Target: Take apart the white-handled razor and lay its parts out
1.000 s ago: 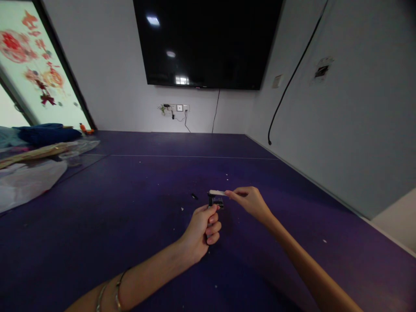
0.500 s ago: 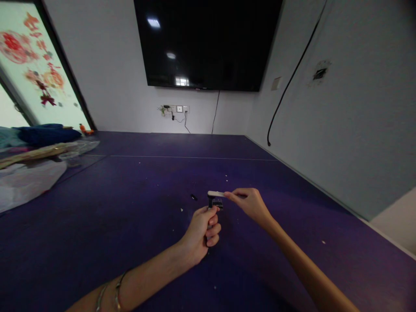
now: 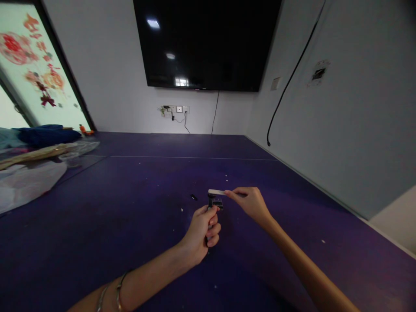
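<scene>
My left hand (image 3: 203, 229) is wrapped round the handle of a small black device (image 3: 217, 203). Its upper part, with a short upright piece and a boxy piece to the right, rises above my thumb; the exact kind is unclear. Between thumb and fingers my right hand (image 3: 248, 200) pinches one end of a flat white stick (image 3: 216, 192). The stick points left, nearly level, its free end just over the top of the device. Whether they touch, I cannot tell. A small black piece (image 3: 194, 197) lies on the purple surface beyond my left hand.
White scraps (image 3: 182, 209) are scattered over the purple surface (image 3: 130, 208). Plastic bags (image 3: 29, 180) and blue cloth (image 3: 48, 135) are piled at left. A television (image 3: 208, 43) hangs on the far wall above sockets (image 3: 179, 109). A black cable (image 3: 289, 82) dangles along the right wall.
The white stick's free end has risen slightly off the top of the black device, and my right hand has shifted up a little. My left hand stays nearly still.
</scene>
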Demonstrator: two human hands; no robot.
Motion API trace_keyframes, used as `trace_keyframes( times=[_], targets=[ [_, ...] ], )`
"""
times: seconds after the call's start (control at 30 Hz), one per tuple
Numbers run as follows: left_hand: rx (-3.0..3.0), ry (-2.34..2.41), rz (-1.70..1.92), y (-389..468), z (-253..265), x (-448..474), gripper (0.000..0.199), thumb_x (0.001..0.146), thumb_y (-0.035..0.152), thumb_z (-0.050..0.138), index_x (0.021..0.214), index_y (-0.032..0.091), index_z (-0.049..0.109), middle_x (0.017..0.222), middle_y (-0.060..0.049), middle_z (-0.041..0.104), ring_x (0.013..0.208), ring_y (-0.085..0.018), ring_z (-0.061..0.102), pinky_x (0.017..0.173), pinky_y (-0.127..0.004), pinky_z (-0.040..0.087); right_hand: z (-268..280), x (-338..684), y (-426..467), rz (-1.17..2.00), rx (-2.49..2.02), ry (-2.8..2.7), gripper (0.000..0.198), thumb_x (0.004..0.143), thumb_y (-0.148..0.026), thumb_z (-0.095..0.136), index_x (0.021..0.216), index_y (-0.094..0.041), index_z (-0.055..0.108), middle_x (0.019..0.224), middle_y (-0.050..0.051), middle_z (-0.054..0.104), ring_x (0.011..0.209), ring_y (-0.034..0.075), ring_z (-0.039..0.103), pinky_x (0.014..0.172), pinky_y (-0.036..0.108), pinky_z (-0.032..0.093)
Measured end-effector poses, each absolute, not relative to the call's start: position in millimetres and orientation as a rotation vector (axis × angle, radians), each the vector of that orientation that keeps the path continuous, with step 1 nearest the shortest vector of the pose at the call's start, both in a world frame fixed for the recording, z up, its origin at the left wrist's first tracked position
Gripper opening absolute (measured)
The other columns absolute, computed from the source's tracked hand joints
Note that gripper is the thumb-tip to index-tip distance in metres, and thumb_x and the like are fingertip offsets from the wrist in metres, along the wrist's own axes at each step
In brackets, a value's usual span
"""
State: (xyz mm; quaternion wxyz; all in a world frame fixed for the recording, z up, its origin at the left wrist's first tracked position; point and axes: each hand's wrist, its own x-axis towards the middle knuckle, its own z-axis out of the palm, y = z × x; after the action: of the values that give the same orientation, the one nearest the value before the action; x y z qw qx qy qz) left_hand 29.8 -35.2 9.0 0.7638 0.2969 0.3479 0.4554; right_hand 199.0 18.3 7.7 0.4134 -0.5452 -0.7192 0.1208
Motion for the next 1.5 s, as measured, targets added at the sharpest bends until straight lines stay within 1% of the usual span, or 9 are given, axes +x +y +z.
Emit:
trace_keyframes(
  times=[0.2,0.43,0.63,0.8,0.93,1.07,1.2,1.4,1.5],
  targets=[
    [0.636,0.737,1.027,-34,10,28,0.009,0.082,0.022,0.053,0.078,0.018,0.046,0.05,0.01,0.031,0.031,-0.001,0.018,0.03,-0.017,0.007,10,203,21,0.459,-1.343,-1.833,0.049,0.075,-0.059,0.052,0.064,-0.016,0.071,0.05,0.001,0.056,0.048,0.011,0.043,0.045,0.023,0.028],
    [0.688,0.711,1.015,-28,5,27,0.011,0.082,0.027,0.053,0.08,0.018,0.047,0.05,0.01,0.031,0.031,-0.002,0.017,0.029,-0.016,0.01,5,209,28,0.398,-1.415,-1.775,0.051,0.074,-0.06,0.052,0.062,-0.015,0.071,0.046,0.0,0.051,0.045,0.01,0.04,0.043,0.023,0.025],
    [1.058,0.697,1.145,0,-5,23,0.02,0.08,0.035,0.057,0.077,0.016,0.053,0.056,0.006,0.04,0.04,-0.004,0.034,0.04,-0.018,0.029,25,217,22,0.514,-1.364,-1.736,0.048,0.075,-0.059,0.053,0.061,-0.015,0.068,0.047,0.0,0.05,0.044,0.01,0.04,0.043,0.023,0.027],
    [1.258,0.626,1.186,10,-11,15,0.02,0.081,0.036,0.057,0.077,0.016,0.054,0.057,0.005,0.039,0.049,-0.007,0.035,0.047,-0.019,0.027,45,215,4,0.457,-1.341,-1.782,0.045,0.076,-0.055,0.054,0.061,-0.016,0.068,0.048,0.0,0.05,0.046,0.01,0.041,0.043,0.024,0.026],
    [1.362,0.539,1.159,5,-11,11,0.02,0.083,0.036,0.054,0.079,0.016,0.053,0.06,0.004,0.038,0.053,-0.008,0.034,0.051,-0.021,0.028,56,208,-11,0.314,-1.307,-1.862,0.039,0.078,-0.051,0.055,0.065,-0.018,0.071,0.05,0.002,0.057,0.048,0.012,0.047,0.045,0.025,0.029],
    [1.414,0.498,1.152,3,-12,10,0.021,0.083,0.037,0.055,0.079,0.016,0.054,0.061,0.003,0.04,0.054,-0.008,0.035,0.051,-0.021,0.027,62,203,-20,0.117,-1.209,-1.981,0.027,0.08,-0.041,0.058,0.067,-0.022,0.072,0.063,0.004,0.068,0.055,0.015,0.057,0.059,0.03,0.037],
    [1.446,0.516,1.166,6,-17,10,0.023,0.081,0.039,0.056,0.078,0.016,0.055,0.06,0.003,0.042,0.053,-0.008,0.035,0.05,-0.021,0.027,66,202,-28,0.034,-1.158,-2.028,0.024,0.081,-0.039,0.058,0.068,-0.025,0.072,0.066,0.002,0.07,0.056,0.015,0.058,0.068,0.033,0.036],
    [1.529,0.461,1.162,12,-23,9,0.023,0.082,0.039,0.055,0.081,0.016,0.054,0.062,0.003,0.041,0.053,-0.008,0.033,0.05,-0.021,0.027,70,201,-33,0.035,-1.141,-2.117,0.028,0.083,-0.041,0.055,0.071,-0.022,0.072,0.067,0.002,0.071,0.057,0.012,0.059,0.069,0.03,0.036],
    [1.547,0.463,1.161,13,-23,8,0.022,0.085,0.037,0.052,0.081,0.016,0.053,0.062,0.003,0.04,0.054,-0.008,0.033,0.051,-0.022,0.027,71,203,-30,0.061,-1.167,-2.053,0.031,0.083,-0.041,0.055,0.07,-0.02,0.073,0.066,0.003,0.071,0.056,0.012,0.059,0.064,0.028,0.037]
  ],
)
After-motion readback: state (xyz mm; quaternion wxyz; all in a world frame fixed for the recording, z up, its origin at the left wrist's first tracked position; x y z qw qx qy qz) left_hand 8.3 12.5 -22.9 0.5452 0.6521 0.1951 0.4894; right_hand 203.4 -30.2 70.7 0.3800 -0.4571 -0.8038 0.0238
